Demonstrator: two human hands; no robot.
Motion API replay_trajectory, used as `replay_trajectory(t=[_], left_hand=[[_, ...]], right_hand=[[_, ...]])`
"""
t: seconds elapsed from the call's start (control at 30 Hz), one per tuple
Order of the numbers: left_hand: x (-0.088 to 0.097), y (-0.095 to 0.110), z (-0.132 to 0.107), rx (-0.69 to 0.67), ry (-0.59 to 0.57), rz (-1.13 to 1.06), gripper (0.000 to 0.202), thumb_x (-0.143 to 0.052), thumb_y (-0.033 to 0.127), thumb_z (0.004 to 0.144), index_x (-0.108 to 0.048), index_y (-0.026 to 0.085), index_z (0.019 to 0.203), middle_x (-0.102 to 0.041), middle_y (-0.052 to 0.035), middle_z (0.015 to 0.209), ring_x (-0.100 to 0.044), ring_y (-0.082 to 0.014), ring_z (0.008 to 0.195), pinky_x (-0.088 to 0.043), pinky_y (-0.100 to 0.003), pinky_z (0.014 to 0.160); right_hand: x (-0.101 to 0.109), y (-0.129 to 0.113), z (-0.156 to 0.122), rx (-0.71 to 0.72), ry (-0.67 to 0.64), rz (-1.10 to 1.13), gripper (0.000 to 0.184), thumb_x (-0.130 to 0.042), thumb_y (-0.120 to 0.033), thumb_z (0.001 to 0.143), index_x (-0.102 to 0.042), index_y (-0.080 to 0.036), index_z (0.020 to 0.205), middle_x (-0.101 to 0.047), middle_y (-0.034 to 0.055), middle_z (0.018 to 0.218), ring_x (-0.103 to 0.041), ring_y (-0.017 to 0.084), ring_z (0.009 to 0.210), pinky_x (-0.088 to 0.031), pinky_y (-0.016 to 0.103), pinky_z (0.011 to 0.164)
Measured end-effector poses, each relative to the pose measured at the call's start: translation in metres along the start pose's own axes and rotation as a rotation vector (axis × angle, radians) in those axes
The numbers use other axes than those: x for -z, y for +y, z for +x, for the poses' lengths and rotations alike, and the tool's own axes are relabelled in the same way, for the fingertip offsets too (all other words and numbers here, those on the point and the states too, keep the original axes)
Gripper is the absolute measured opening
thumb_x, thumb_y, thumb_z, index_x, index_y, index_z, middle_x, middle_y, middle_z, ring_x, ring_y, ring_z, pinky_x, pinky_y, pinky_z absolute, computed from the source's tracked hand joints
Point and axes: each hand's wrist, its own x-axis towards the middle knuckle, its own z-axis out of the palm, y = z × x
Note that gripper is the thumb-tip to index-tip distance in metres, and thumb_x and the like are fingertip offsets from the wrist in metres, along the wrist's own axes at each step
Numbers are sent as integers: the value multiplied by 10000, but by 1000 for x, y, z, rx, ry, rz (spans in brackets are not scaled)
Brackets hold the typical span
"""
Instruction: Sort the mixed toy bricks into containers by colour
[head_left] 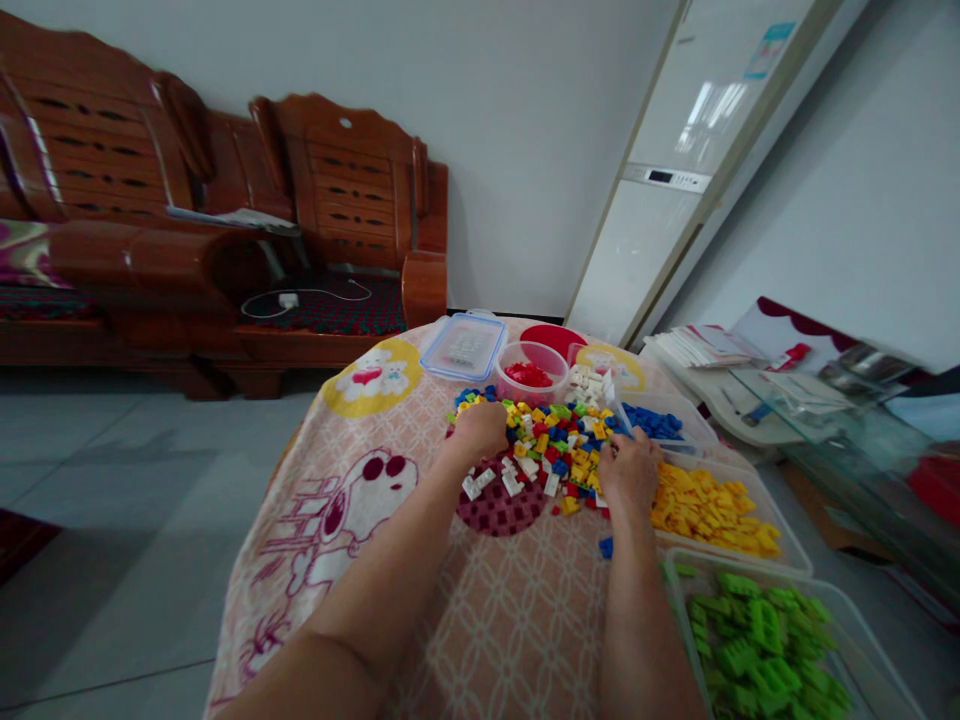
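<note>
Your left hand rests curled on the left edge of the mixed pile of small plastic bricks, grip unclear | your right hand lies fingers-down on its right edge, hold unclear | pile sits mid-surface on the pink patterned cloth | clear tub of yellow bricks just right.

Left hand rests on mixed brick pile on cloth-covered bench; right hand at pile's right edge, beside yellow-brick tub; green-brick tub nearer camera; red-brick tub behind pile
</note>
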Motion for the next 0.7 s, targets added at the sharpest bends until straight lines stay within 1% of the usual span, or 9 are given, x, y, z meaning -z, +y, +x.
replay_trajectory(t=[0.07,0.13,0.2,0.27,0.33,0.43,0.5,0.6,0.7], left_hand=[[7,-9,-2,-45,-49,-103,105,-668,183,689,-756,145,731,-725,-95,680,-704,-219,751,-530,-258,707],[11,-20,-2,-86,-60,-262,136,-640,181,707,-710,155,594,-674,-46,559,-663,-162,613,-493,-212,618],[10,-29,1,-108,-62,-473,194,-617,176,724,-670,152,539,-635,-17,500,-604,-122,505,-454,-192,536],[6,-32,6,-90,-29,-718,184,-621,181,732,-658,145,555,-622,-2,485,-565,-103,448,-432,-185,485],[1,-29,12,-53,58,-974,147,-649,195,731,-659,136,597,-631,-1,502,-561,-96,437,-440,-185,470],[-7,-17,21,-18,225,-1359,93,-695,201,718,-666,124,673,-662,-8,558,-590,-94,472,-484,-192,502],[-10,-9,27,4,301,-1566,86,-717,177,698,-659,115,711,-675,-12,586,-620,-100,510,-514,-201,540],[-13,-1,34,37,389,-1745,125,-724,135,681,-654,99,778,-690,-13,619,-660,-111,566,-553,-227,625],[-12,-2,35,-20,433,-1803,218,-717,138,687,-668,93,894,-726,-25,713,-686,-115,642,-569,-250,711]], right_hand=[[0,0,0,2,-1,-3,352,-484,-248,916,-732,-124,1133,-494,192,1412,-397,350,1287,-350,431,1026],[-1,1,1,4,0,-7,352,-485,-251,917,-732,-124,1132,-492,193,1415,-396,356,1286,-352,433,1021],[-1,1,1,4,-2,-15,349,-486,-252,918,-733,-126,1131,-491,188,1418,-391,359,1288,-354,431,1017],[-1,1,1,1,-7,-24,345,-489,-253,919,-734,-129,1128,-492,181,1417,-389,358,1286,-353,429,1018],[0,0,1,-1,-11,-29,341,-492,-250,918,-734,-133,1128,-494,175,1417,-393,351,1282,-352,425,1019],[0,0,1,-2,-7,-26,341,-491,-248,918,-733,-135,1131,-490,176,1422,-396,341,1279,-351,420,1016],[0,0,0,3,-2,-23,345,-485,-247,919,-734,-133,1129,-489,183,1420,-396,341,1279,-350,421,1015],[-2,1,0,12,4,-20,349,-480,-249,918,-733,-133,1127,-492,185,1411,-397,342,1280,-347,424,1014],[-3,2,0,16,12,-13,349,-476,-254,916,-737,-138,1117,-500,182,1401,-391,345,1285,-351,423,1006]])
